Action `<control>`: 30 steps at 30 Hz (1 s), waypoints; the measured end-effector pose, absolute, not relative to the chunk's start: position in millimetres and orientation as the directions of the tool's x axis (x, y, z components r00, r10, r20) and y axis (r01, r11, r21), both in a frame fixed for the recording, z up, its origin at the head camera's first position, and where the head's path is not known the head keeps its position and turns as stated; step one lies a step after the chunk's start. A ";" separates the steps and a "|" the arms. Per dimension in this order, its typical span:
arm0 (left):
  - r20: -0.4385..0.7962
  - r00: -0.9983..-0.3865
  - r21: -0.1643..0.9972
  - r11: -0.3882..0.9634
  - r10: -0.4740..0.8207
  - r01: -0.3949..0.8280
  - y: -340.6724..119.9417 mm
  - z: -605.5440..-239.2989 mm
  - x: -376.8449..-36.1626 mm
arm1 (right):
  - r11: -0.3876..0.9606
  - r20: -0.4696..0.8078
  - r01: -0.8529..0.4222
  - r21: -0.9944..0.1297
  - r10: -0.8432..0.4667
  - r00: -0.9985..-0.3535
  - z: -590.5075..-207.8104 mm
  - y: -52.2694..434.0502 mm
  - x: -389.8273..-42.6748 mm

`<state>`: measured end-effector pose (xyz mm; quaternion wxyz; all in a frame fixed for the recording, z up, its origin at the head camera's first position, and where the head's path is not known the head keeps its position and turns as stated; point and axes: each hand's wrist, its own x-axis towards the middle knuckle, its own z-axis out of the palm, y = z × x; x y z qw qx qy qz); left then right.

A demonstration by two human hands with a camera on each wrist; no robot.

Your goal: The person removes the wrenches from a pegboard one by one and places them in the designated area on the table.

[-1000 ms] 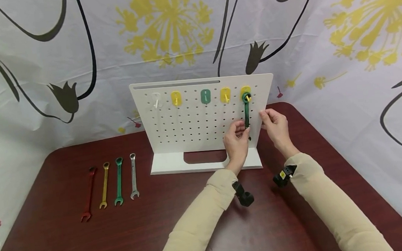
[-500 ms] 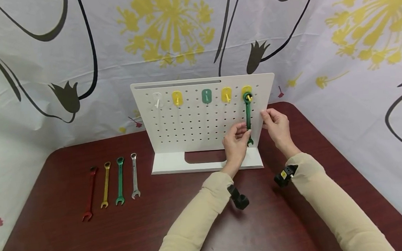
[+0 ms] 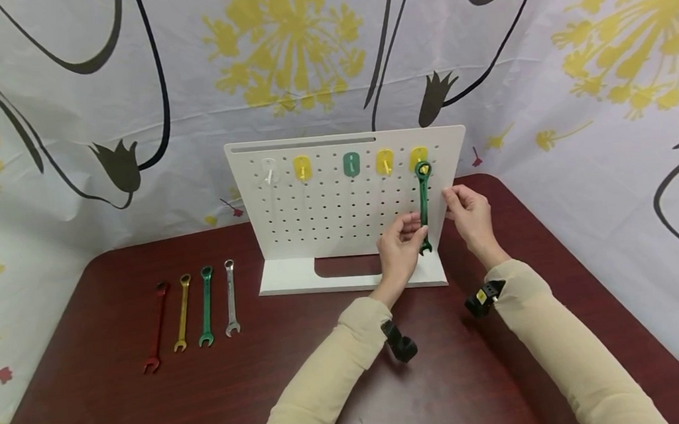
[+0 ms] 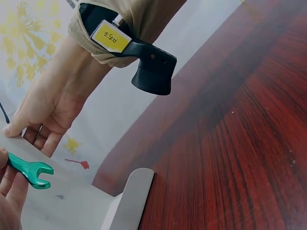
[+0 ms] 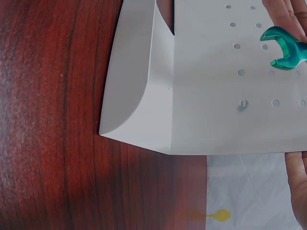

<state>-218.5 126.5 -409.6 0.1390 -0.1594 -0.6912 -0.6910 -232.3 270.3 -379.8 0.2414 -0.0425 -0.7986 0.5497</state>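
A white pegboard (image 3: 340, 218) stands on the dark red table (image 3: 122, 415) and carries a row of white, yellow and green hooks. A dark green wrench (image 3: 424, 206) hangs down it, ring end at the rightmost yellow hook (image 3: 418, 156). My left hand (image 3: 403, 243) pinches the wrench's lower shaft, just above the open end (image 4: 32, 173). My right hand (image 3: 466, 207) grips the board's right edge beside the wrench. The right wrist view shows the open end (image 5: 285, 48) against the board's holes (image 5: 216, 96).
Red (image 3: 156, 327), yellow (image 3: 180, 312), green (image 3: 206, 306) and silver (image 3: 230, 297) wrenches lie in a row on the table left of the board. A patterned cloth (image 3: 575, 87) hangs behind and to the right. The board's foot (image 3: 351, 279) juts toward me.
My left hand's fingers have shifted on the wrench, so its open end now shows below them. The right hand has stayed on the board's edge.
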 end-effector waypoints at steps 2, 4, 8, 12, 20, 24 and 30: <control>0.408 -0.912 0.913 -0.007 0.043 0.408 124.8 -409.2 -216.7 | 0.387 0.343 -0.202 -0.900 0.340 -0.876 -386.8 274.2 -237.0; 0.404 -0.913 0.915 -0.008 0.055 0.404 123.1 -408.7 -215.0 | 0.398 0.351 -0.206 -0.894 0.337 -0.874 -388.8 274.9 -237.7; 0.408 -0.910 0.913 -0.012 0.072 0.408 119.9 -408.3 -212.7 | 0.415 0.363 -0.212 -0.885 0.328 -0.872 -389.8 275.3 -236.7; 0.411 -0.908 0.912 -0.014 0.084 0.411 117.5 -408.0 -210.9 | 0.415 0.363 -0.214 -0.885 0.325 -0.873 -390.2 276.1 -236.9; 0.399 -0.910 0.917 -0.026 0.114 0.398 112.6 -406.1 -206.9 | 0.412 0.360 -0.209 -0.887 0.332 -0.872 -389.9 276.6 -237.9; 0.394 -0.909 0.919 -0.025 0.139 0.395 108.4 -403.3 -203.8 | 0.419 0.355 -0.201 -0.885 0.330 -0.875 -389.1 275.8 -237.0; 0.300 -0.928 0.954 -0.082 0.220 0.289 100.0 -397.6 -200.5 | 0.394 0.344 -0.201 -0.897 0.335 -0.877 -388.4 276.1 -238.3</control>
